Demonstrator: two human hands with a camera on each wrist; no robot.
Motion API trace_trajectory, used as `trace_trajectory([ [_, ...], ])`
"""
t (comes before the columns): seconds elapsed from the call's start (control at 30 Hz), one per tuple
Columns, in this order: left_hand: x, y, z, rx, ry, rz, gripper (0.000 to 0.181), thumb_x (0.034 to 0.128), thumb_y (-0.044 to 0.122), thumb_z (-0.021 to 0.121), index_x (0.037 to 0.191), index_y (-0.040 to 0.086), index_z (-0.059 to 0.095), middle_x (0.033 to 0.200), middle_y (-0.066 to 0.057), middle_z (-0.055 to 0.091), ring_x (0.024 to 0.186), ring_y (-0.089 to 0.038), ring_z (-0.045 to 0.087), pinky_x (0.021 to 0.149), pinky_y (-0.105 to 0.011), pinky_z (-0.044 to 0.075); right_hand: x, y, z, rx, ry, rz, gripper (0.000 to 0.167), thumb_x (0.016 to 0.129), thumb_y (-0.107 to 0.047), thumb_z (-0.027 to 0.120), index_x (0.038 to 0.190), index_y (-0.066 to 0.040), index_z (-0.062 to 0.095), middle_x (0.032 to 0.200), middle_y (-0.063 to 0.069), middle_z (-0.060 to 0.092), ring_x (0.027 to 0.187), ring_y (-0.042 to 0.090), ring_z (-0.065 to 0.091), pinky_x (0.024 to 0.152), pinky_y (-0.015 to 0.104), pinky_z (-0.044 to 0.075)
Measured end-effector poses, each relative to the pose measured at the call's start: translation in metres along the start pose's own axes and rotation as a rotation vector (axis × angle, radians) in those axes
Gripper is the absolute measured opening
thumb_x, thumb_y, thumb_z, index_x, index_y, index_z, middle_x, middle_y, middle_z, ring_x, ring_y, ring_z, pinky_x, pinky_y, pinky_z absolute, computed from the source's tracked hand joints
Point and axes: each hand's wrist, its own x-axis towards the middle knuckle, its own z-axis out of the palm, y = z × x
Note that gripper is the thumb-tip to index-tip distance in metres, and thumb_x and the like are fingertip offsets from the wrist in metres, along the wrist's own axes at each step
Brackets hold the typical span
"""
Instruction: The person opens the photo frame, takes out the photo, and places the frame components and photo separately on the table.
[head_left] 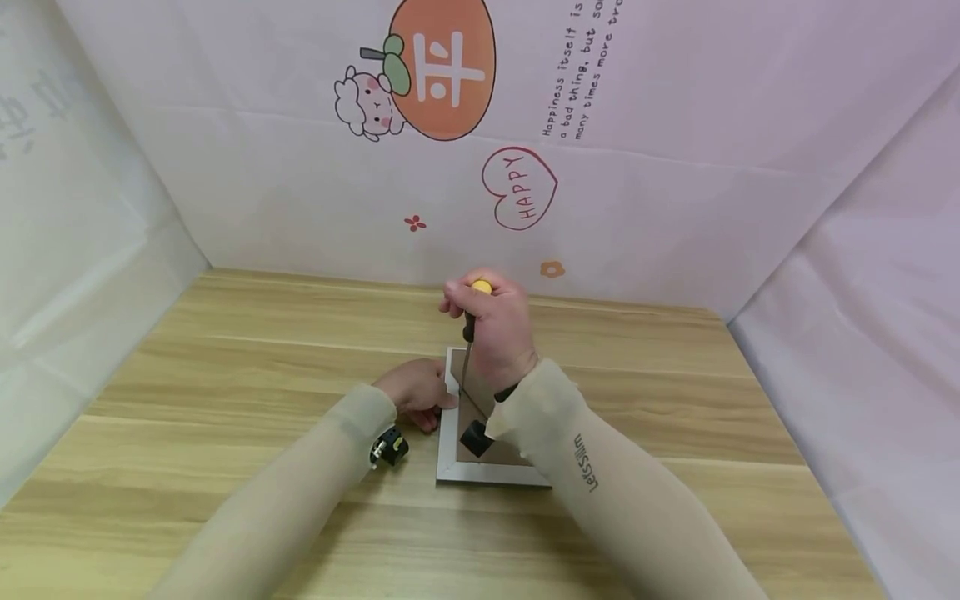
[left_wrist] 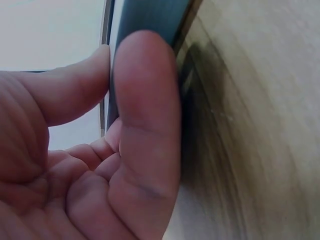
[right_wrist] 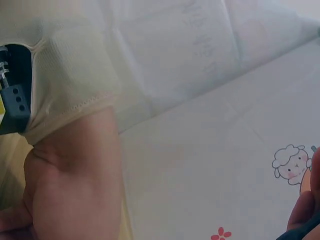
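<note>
A frame with a silvery-white border (head_left: 447, 433) and a brown panel lies on the wooden table. My right hand (head_left: 501, 329) grips a screwdriver by its black and yellow handle (head_left: 469, 327), its shaft (head_left: 466, 364) slanting down to the panel near the left border. My left hand (head_left: 420, 390) holds the frame's left side; in the left wrist view the thumb of that hand (left_wrist: 85, 145) touches the border (left_wrist: 145, 17), with a finger along its outer side. The right forearm hides the frame's right part.
The wooden table (head_left: 285, 333) meets a white printed cloth (head_left: 300, 192) at its back edge, with more cloth at both sides. A black camera (head_left: 390, 447) is on the left wrist. In the right wrist view, the left sleeve (right_wrist: 75, 75) is at upper left.
</note>
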Motion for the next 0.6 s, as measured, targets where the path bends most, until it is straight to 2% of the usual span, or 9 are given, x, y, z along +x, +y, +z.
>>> trace_trajectory([
  [0.13, -0.001, 0.000, -0.001, 0.011, 0.003, -0.009, 0.015, 0.0937, 0.011, 0.069, 0.091, 0.004, 0.057, 0.080, -0.014, 0.058, 0.059, -0.024, 0.063, 0.055, -0.033, 0.058, 0.001, 0.000, -0.011, 0.036, 0.054, 0.030, 0.022, 0.089, -0.006, 0.063, 0.068, -0.012, 0.061, 0.064, 0.003, 0.052, 0.066, 0.021, 0.059, 0.072, 0.034, 0.049],
  [0.23, -0.003, 0.001, -0.001, 0.012, 0.008, -0.011, 0.017, 0.0936, 0.012, 0.070, 0.091, 0.003, 0.055, 0.081, -0.015, 0.058, 0.060, -0.024, 0.063, 0.055, -0.033, 0.058, 0.004, -0.002, -0.021, 0.068, 0.104, -0.002, 0.024, 0.089, -0.005, 0.061, 0.065, -0.010, 0.057, 0.062, 0.004, 0.049, 0.062, 0.022, 0.055, 0.066, 0.034, 0.049],
  [0.37, -0.003, 0.000, 0.000, 0.005, 0.013, -0.013, 0.017, 0.0937, 0.012, 0.070, 0.092, 0.003, 0.056, 0.081, -0.015, 0.059, 0.059, -0.024, 0.062, 0.054, -0.033, 0.057, 0.009, -0.003, -0.027, 0.067, 0.132, -0.048, 0.025, 0.088, -0.003, 0.058, 0.064, -0.009, 0.054, 0.061, 0.004, 0.048, 0.059, 0.022, 0.050, 0.061, 0.032, 0.048],
  [0.47, -0.002, 0.000, 0.000, 0.006, 0.013, -0.017, 0.017, 0.0936, 0.012, 0.070, 0.092, 0.004, 0.056, 0.080, -0.015, 0.059, 0.059, -0.024, 0.062, 0.054, -0.033, 0.058, 0.010, -0.001, -0.022, 0.022, 0.133, -0.037, 0.023, 0.088, -0.004, 0.060, 0.065, -0.010, 0.056, 0.061, 0.004, 0.050, 0.059, 0.021, 0.051, 0.061, 0.030, 0.049],
  [0.6, -0.002, 0.000, 0.000, 0.008, 0.012, -0.010, 0.015, 0.0934, 0.010, 0.069, 0.090, 0.004, 0.056, 0.077, -0.013, 0.058, 0.059, -0.024, 0.063, 0.054, -0.034, 0.058, 0.008, 0.000, -0.002, -0.096, 0.092, 0.021, 0.019, 0.087, -0.007, 0.064, 0.069, -0.010, 0.060, 0.063, 0.004, 0.054, 0.061, 0.019, 0.053, 0.060, 0.029, 0.046],
])
